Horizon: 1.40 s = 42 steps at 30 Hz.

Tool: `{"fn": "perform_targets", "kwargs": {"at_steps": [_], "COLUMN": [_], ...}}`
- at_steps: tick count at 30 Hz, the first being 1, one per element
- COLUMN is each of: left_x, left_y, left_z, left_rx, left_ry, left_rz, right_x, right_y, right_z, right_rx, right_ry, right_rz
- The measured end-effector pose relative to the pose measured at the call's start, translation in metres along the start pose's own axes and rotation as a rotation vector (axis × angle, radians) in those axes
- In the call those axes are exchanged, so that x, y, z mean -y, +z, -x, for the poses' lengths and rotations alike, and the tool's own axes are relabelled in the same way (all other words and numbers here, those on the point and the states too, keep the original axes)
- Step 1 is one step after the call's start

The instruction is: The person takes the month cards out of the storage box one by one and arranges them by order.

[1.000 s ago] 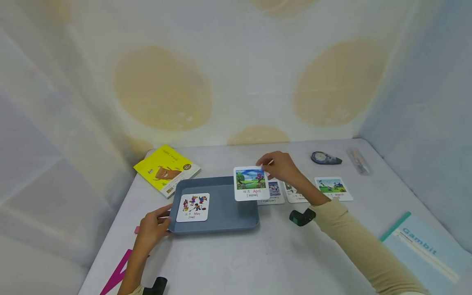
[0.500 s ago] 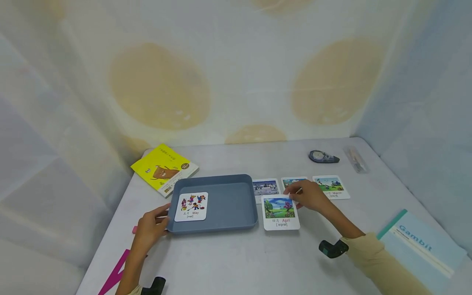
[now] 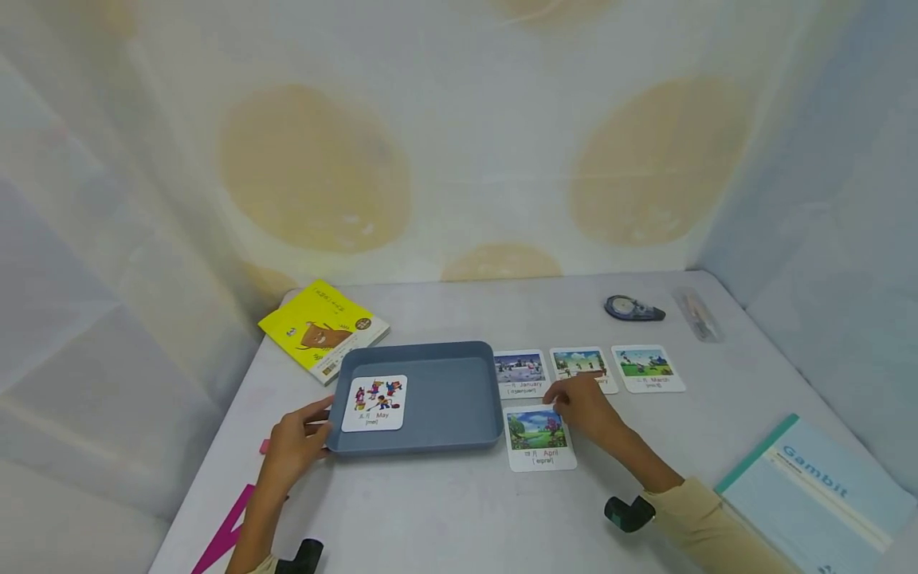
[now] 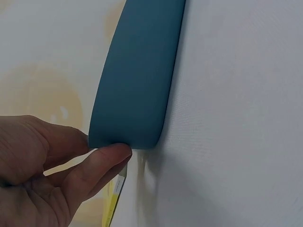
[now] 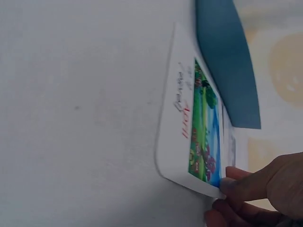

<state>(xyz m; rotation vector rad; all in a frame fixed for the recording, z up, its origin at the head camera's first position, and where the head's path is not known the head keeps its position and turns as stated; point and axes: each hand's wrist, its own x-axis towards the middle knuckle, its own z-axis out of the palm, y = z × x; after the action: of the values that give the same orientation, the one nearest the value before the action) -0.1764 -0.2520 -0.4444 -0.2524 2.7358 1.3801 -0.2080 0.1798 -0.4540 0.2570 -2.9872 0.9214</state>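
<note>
In the head view, the April card (image 3: 539, 438) is seen flat on the table (image 3: 459, 510), just beside the right wall of the blue tray (image 3: 419, 434) and in front of the row of January card (image 3: 521, 373), February card (image 3: 582, 367) and March card (image 3: 648, 367). The step in hand is judged to be the setting down of this card. The right hand (image 3: 582, 402) is at the card's far right corner. The left hand (image 3: 294, 448) is held at the tray's left front corner; the May card (image 3: 376, 402) lies inside.

In the left wrist view, the tray corner (image 4: 137, 85) is touched by a curled finger (image 4: 97, 168).

In the right wrist view, the April card (image 5: 189, 137) corner is touched by the fingertips (image 5: 232, 184), held together; a pinch cannot be told. Next, a clean release is judged to be needed.
</note>
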Motion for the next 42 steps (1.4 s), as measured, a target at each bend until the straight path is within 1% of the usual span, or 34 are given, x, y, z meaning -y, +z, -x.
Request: {"fn": "perform_targets", "kwargs": {"at_steps": [6,10,15,19,23,25,28,33,36,42], "left_x": [0.000,0.001,0.002,0.003,0.002,0.002,0.001,0.000,-0.001,0.001], "left_y": [0.000,0.001,-0.001,-0.002,-0.002,-0.002,0.000,0.003,0.003,0.002], "left_z": [0.000,-0.001,-0.001,0.000,-0.001,-0.001,-0.002,-0.003,-0.003,-0.001], "left_rx": [-0.002,-0.004,-0.010,-0.012,-0.011,-0.007,-0.003,-0.012,-0.017,-0.028], "left_ry": [-0.004,-0.002,0.001,0.001,-0.009,-0.013,-0.017,-0.013,-0.010,-0.015], "left_rz": [-0.003,0.001,-0.004,-0.006,-0.005,0.001,0.016,0.024,0.019,0.016], "right_x": [0.004,0.017,0.050,0.081,0.111,0.124,0.140,0.157,0.162,0.171], "right_y": [0.002,-0.001,-0.002,0.002,0.013,0.022,0.036,0.061,0.075,0.098], "right_z": [0.003,-0.006,-0.028,-0.046,-0.067,-0.077,-0.091,-0.109,-0.117,-0.124], "right_rx": [-0.029,-0.060,-0.067,-0.031,0.010,0.041,0.103,0.204,0.239,0.281], "right_ry": [-0.008,-0.061,-0.184,-0.254,-0.307,-0.310,-0.283,-0.191,-0.163,-0.163], "right_rz": [0.054,0.091,0.070,0.008,-0.044,-0.073,-0.130,-0.195,-0.184,-0.147]}}
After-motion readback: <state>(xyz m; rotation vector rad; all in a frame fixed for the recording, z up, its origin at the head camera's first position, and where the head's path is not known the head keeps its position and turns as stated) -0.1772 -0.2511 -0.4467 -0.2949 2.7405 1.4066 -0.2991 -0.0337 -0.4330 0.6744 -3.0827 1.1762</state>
